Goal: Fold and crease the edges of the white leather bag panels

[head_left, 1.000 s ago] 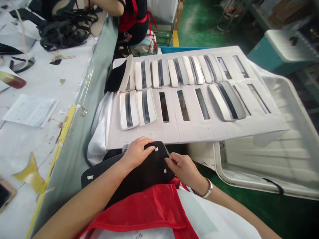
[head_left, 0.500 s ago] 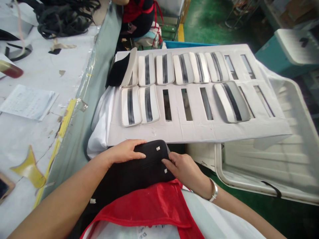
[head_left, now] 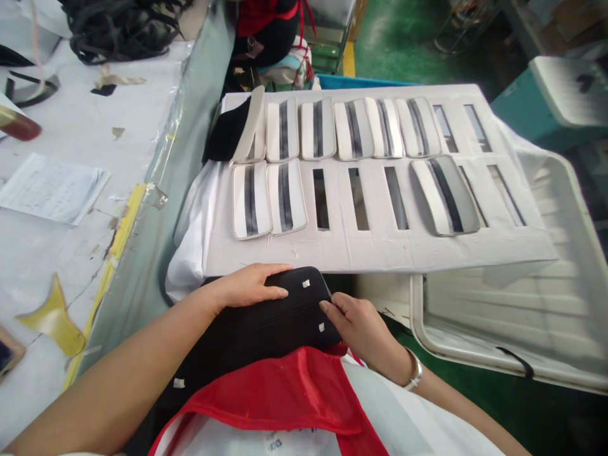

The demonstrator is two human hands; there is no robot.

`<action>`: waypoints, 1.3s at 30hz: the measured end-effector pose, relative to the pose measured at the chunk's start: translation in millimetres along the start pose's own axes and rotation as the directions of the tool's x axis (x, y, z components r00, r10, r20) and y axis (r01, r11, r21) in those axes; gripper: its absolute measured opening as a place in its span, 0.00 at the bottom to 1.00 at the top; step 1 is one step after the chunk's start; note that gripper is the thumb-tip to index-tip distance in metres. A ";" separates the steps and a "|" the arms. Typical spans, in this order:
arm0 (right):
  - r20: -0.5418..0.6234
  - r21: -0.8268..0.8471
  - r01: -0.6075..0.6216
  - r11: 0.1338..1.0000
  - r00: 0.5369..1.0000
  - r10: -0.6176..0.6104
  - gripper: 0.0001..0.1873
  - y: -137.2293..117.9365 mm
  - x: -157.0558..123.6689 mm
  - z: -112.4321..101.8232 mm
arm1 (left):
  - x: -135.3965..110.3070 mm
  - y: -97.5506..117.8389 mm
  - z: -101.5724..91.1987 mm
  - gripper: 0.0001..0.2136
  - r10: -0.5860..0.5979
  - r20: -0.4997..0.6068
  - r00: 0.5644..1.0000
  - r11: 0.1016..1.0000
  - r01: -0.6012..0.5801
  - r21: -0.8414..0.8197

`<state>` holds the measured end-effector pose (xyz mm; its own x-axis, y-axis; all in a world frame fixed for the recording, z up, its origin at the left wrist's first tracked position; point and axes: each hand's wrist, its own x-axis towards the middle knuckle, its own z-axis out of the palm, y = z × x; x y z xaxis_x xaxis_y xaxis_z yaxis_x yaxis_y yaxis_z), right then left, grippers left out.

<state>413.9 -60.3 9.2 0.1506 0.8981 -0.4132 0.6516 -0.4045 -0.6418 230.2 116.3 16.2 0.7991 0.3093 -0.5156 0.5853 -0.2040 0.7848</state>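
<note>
A black padded panel (head_left: 266,326) with rounded corners and small white tabs lies across my lap, above the red apron (head_left: 285,386). My left hand (head_left: 251,286) holds its far edge, thumb and forefinger stretched over the top face; the other fingers are mostly hidden. At the panel's right end, my right hand (head_left: 354,320) pinches the rim between thumb and curled fingers. A strip of grey shows at that rim, close to the fingertips. One white tab (head_left: 306,284) sits between the two hands.
Beyond the panel stands a white slotted board (head_left: 332,250) bearing several curved white-and-grey pads (head_left: 286,196). A black-faced piece (head_left: 230,133) leans at its left end. A cream plastic bin (head_left: 498,316) is right. The left worktable (head_left: 128,120) holds black straps (head_left: 126,31) and paper (head_left: 54,189).
Both hands and the panel's right end have shifted slightly to the right in view. My grip on the panel looks the same.
</note>
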 end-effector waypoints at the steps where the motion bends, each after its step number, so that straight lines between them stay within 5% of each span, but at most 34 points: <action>1: -0.005 0.011 0.001 1.000 1.000 -0.001 0.21 0.9 0.3 1.3 | 7.7 4.8 1.7 0.26 0.010 -0.027 1.000 1.000 -0.010 -0.018; 6: -0.023 0.081 -0.004 0.997 1.000 0.006 0.20 -0.1 0.9 3.2 | 51.2 24.7 7.9 0.22 -0.059 0.026 0.998 0.976 0.064 -0.207; 9: -0.022 0.139 -0.013 0.990 1.000 0.017 0.21 1.1 1.3 2.2 | 63.8 25.4 6.1 0.19 0.019 0.138 0.990 0.988 0.003 -0.156; 12: -0.009 0.175 -0.014 0.984 1.000 0.016 0.21 3.5 1.9 1.7 | 64.3 22.5 3.9 0.19 0.105 0.197 0.975 0.990 -0.083 -0.118; 23: 0.009 0.188 -0.004 0.982 1.000 0.003 0.19 5.7 5.2 0.4 | 62.2 30.6 14.7 0.20 -0.018 0.142 0.990 0.971 0.051 -0.234; 33: 0.115 0.300 -0.140 0.944 0.987 0.110 0.20 15.8 -8.8 1.6 | 61.7 28.4 13.3 0.22 -0.121 0.178 0.976 0.920 0.178 -0.350; 39: 0.147 0.383 -0.161 0.909 0.983 0.112 0.19 21.8 -13.6 6.3 | 62.7 33.7 17.1 0.21 -0.135 0.128 0.983 0.949 0.165 -0.269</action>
<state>421.3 -82.4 -3.3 0.1112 0.8119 -0.5731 0.2834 -0.5786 -0.7648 302.3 112.9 4.4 0.7238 0.2122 -0.6565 0.6504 0.1078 0.7519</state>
